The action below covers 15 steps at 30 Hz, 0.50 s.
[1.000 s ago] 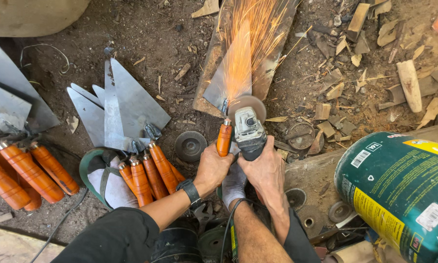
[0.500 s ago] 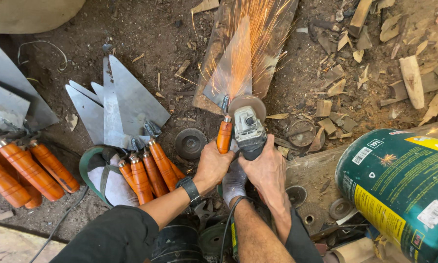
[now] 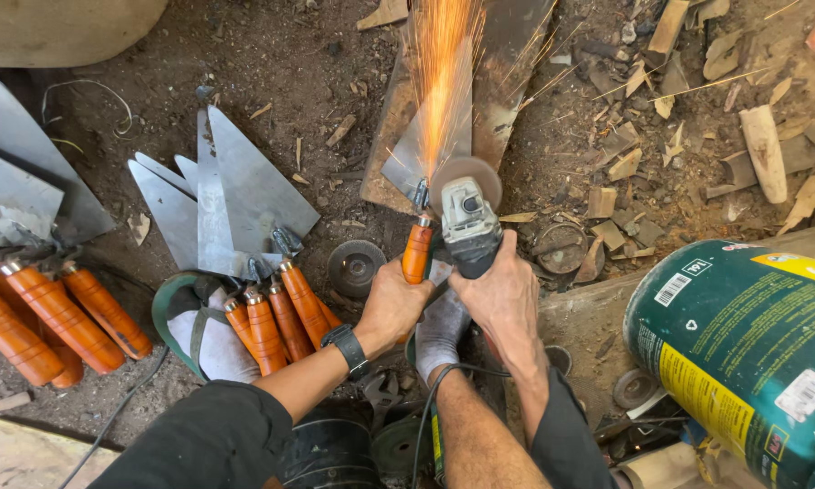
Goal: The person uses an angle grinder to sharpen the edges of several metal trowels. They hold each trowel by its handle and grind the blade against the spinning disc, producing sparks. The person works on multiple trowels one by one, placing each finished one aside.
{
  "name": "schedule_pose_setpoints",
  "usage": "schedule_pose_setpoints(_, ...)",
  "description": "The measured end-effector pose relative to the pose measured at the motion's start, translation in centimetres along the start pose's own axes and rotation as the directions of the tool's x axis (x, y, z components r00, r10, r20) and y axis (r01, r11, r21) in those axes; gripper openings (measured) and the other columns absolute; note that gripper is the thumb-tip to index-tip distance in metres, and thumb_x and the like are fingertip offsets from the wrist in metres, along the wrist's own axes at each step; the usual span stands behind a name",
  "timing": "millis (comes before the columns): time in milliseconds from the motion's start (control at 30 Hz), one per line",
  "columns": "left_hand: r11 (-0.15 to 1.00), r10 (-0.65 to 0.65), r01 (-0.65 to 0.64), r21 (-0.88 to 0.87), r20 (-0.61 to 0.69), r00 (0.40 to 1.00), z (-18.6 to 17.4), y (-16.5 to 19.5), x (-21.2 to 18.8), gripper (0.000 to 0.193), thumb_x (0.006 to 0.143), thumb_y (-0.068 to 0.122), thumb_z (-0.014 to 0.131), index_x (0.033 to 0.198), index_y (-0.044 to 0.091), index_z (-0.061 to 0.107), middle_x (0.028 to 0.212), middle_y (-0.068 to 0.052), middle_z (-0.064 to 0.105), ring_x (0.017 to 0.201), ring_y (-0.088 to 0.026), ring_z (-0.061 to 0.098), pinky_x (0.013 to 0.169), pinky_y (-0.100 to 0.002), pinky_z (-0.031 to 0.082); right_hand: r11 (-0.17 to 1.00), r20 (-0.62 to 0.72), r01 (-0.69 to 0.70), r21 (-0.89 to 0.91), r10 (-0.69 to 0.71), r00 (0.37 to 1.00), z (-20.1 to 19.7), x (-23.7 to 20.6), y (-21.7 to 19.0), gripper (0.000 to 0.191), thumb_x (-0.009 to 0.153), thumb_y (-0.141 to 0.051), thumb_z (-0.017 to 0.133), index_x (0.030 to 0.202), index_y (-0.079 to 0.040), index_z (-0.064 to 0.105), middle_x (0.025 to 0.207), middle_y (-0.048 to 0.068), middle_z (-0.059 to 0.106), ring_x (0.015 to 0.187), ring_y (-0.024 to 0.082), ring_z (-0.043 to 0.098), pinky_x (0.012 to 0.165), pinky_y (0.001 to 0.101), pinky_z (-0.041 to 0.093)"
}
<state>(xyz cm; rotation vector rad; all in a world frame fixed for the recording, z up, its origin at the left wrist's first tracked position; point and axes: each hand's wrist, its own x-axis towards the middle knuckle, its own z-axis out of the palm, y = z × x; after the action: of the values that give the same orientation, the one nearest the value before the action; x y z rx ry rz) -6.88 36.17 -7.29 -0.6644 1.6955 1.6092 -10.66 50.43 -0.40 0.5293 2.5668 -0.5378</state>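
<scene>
Green cylindrical can [image 3: 743, 362] lies on its side to the right of the right hand [image 3: 503, 299], well apart from it; contents not visible. Its wall carries a yellow band and two small white rectangular labels with bar codes (one near the top edge, one lower right).

Left hand [image 3: 391, 303]: fingers fully closed around the orange wooden handle [image 3: 417, 254] of a trowel [image 3: 426, 145]. The handle runs up out of the fist; the grey triangular blade lies beyond the fingertips on a rusty metal plate [image 3: 507, 72].

Right hand: fingers wrapped tight around the body of an angle grinder [image 3: 469, 217], just beside the left hand. Grinder head and disc project past the fingertips; the disc meets the blade where it joins the handle. Orange sparks [image 3: 444, 72] fan straight away from both hands.

Left of the left hand, near the wrist: a row of finished trowels [image 3: 244, 208], orange handles toward the person, blades fanned on the dirt.
</scene>
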Motion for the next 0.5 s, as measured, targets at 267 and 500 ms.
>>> schedule_pose_setpoints(267, 0.997, 0.043, -0.042, 0.063, -0.009, 0.999, -0.5, 0.2, -0.1, 0.013, 0.078, 0.008, 0.066, 0.087, -0.001, 0.063, 0.063, -0.009, 0.062, 0.053, -0.017, 0.060, 0.050, -0.037, 0.050, 0.999, -0.035, 0.036, -0.040, -0.038, 0.999, -0.1, 0.6, -0.1, 0.064, 0.071, -0.030, 0.081, 0.118, 0.000, 0.050, 0.088, 0.032, 0.070, 0.085, 0.051, 0.069, 0.078, 0.0569, 0.055)
schedule_pose_setpoints(500, 0.982, 0.032, -0.030, 0.184, -0.009, 0.999, -1.4, 0.1, 0.2, 0.019, 0.076, 0.013, 0.071, 0.087, -0.001, 0.065, 0.067, -0.015, 0.067, 0.060, -0.024, 0.066, 0.061, -0.039, 0.054, 0.995, -0.033, 0.072, -0.076, -0.075, 0.997, -0.4, 1.2, -0.4, 0.069, 0.070, -0.031, 0.082, 0.120, 0.003, 0.048, 0.088, 0.032, 0.070, 0.086, 0.052, 0.069, 0.078, 0.0565, 0.055)
